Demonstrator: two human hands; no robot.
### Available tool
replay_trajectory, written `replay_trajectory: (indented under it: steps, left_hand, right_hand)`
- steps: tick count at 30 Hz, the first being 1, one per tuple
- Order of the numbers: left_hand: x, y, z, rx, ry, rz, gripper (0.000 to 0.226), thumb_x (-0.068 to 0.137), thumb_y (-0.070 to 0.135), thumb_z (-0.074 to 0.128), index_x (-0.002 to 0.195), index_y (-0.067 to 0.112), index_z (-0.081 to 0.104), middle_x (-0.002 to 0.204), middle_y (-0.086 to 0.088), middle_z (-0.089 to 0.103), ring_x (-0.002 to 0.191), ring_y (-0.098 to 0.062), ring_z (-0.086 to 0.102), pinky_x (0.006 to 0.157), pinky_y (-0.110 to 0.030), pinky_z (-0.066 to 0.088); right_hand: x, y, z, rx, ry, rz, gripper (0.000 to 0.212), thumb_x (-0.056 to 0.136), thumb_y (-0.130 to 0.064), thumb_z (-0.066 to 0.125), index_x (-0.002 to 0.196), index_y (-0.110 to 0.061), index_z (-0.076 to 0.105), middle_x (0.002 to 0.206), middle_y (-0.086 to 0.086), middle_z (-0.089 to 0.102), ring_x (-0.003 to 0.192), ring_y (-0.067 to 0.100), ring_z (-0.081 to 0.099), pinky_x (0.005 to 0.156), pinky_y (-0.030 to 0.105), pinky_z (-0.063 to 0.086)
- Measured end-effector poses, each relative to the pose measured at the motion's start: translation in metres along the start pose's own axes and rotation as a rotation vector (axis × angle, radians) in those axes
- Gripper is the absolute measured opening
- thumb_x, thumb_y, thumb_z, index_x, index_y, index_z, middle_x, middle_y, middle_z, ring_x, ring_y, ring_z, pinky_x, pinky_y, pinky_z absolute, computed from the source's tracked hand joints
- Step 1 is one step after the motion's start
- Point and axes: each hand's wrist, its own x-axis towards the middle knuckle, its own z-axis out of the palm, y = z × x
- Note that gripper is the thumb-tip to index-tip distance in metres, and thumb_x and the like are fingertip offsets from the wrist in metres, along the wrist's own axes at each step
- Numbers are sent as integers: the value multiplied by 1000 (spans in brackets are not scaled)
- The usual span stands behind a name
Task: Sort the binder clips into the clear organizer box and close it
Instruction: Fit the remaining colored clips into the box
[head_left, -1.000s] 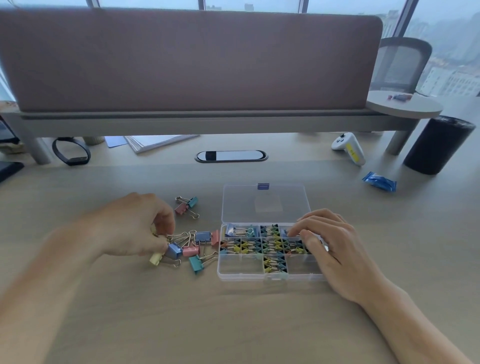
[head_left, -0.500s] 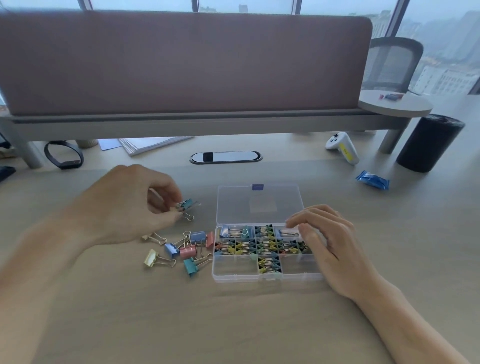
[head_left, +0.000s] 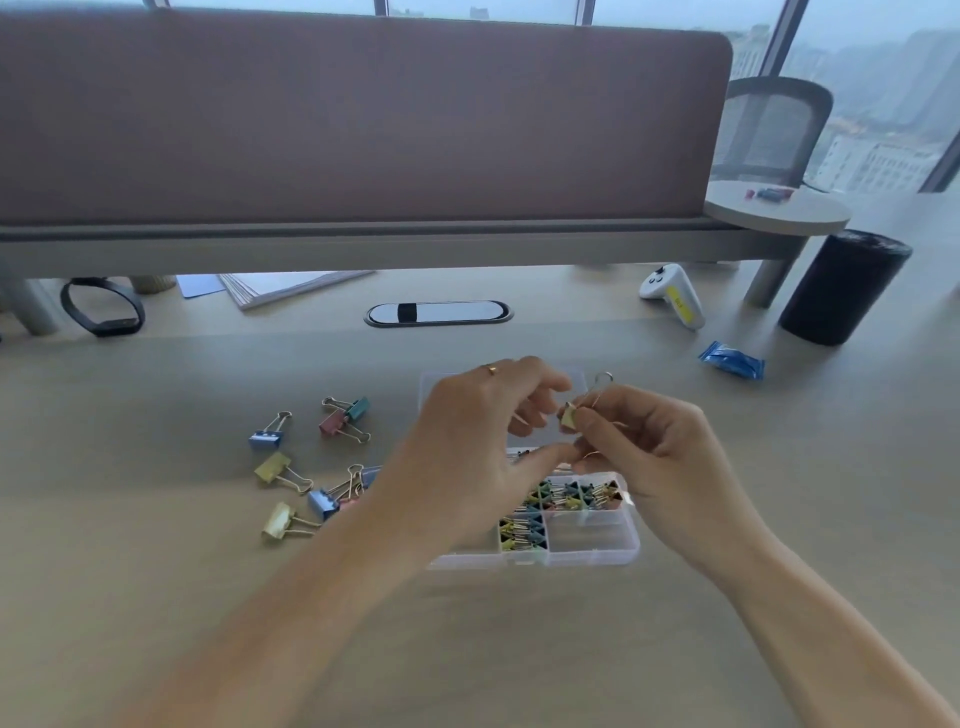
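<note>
A pale wood tabletop (head_left: 156, 545) lies in soft grey daylight. Beyond the left hand (head_left: 467, 457) a mauve fabric divider panel (head_left: 363, 119) stands on a grey rail (head_left: 363, 244). Beyond the right hand (head_left: 654, 467) are a mesh office chair (head_left: 774, 130), a round shelf (head_left: 779, 214) and tall windows (head_left: 883, 67) (hazy city towers outside).

The left hand (head_left: 467, 452) hides the left compartments of the organizer box (head_left: 592, 551) and most of its open lid (head_left: 427, 389).

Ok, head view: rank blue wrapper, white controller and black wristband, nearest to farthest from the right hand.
1. blue wrapper, behind-right of the right hand pinching a yellow binder clip.
2. white controller, farther back.
3. black wristband, far back left.
</note>
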Motion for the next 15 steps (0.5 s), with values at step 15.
replay_trajectory:
  steps: [15]
  left_hand:
    - [29, -7, 10, -3, -113, -27, 12, 91, 13, 76, 96, 21, 81, 82, 14, 73, 80, 2, 67, 75, -6, 50]
  right_hand:
    - [10, 14, -29, -199, 48, 92, 9, 88, -8, 79, 94, -7, 73, 77, 6, 75, 67, 13, 69, 69, 26, 57]
